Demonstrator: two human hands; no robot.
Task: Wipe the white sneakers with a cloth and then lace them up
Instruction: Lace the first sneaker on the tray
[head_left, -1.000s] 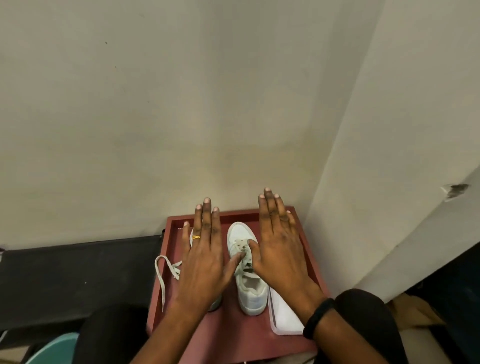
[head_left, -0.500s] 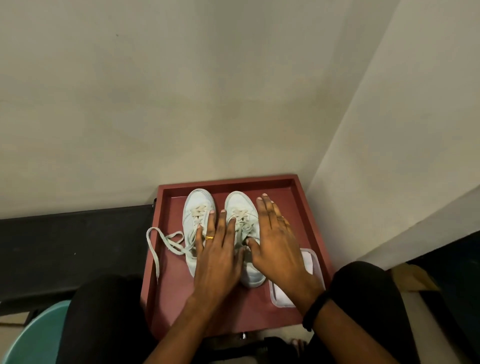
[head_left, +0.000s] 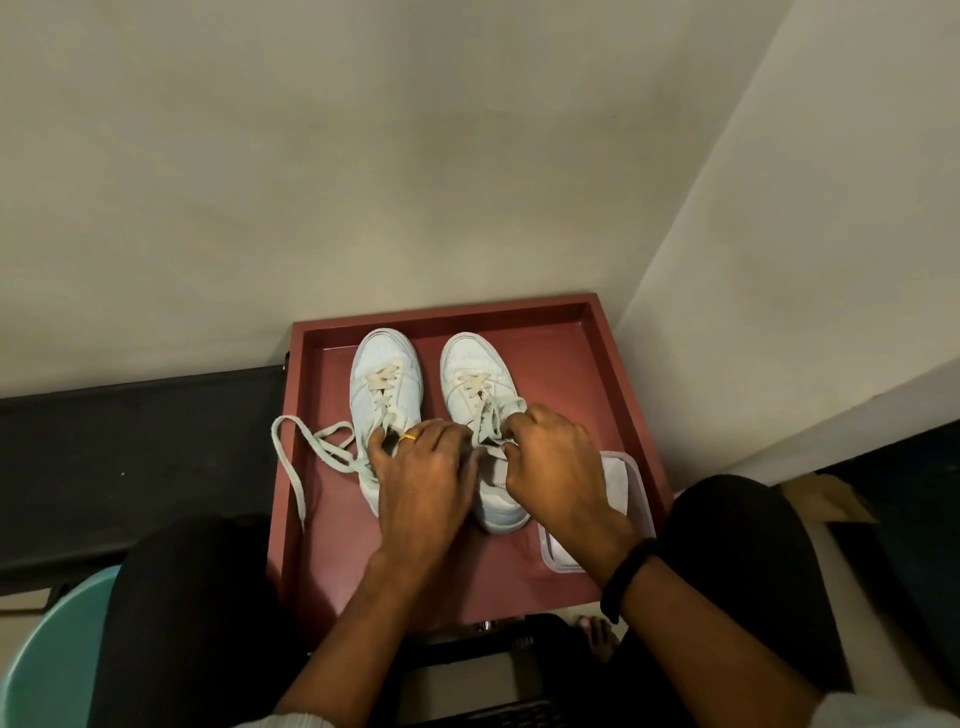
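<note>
On the red tray (head_left: 563, 358), left hand (head_left: 423, 480) and right hand (head_left: 558, 467) pinch sneaker laces (head_left: 487, 413).

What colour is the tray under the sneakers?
Dull brick red tray; clearest in the head view.

Left sneaker (head_left: 387, 400): white with a faint bluish cast, plain, no pattern.
Right sneaker (head_left: 470, 364): the same white; a greyish lining shows at its opening.
Laces (head_left: 385, 381): cream, a shade warmer than the shoes, criss-crossed.
Tray (head_left: 447, 310): dull brick red, all one tone.
Box (head_left: 635, 473): clear plastic, colourless.
Cloth (head_left: 613, 470): pale grey-white, seen inside the box.
Ring (head_left: 409, 438): yellow gold.
Wristband (head_left: 626, 577): matt black.
Trousers (head_left: 182, 597): black, plain.
Bin (head_left: 47, 649): soft teal green.
Wall (head_left: 363, 156): off-white turning beige, unpatterned.
Ledge (head_left: 130, 441): black, lightly speckled.
Cardboard (head_left: 826, 499): light brown.
</note>
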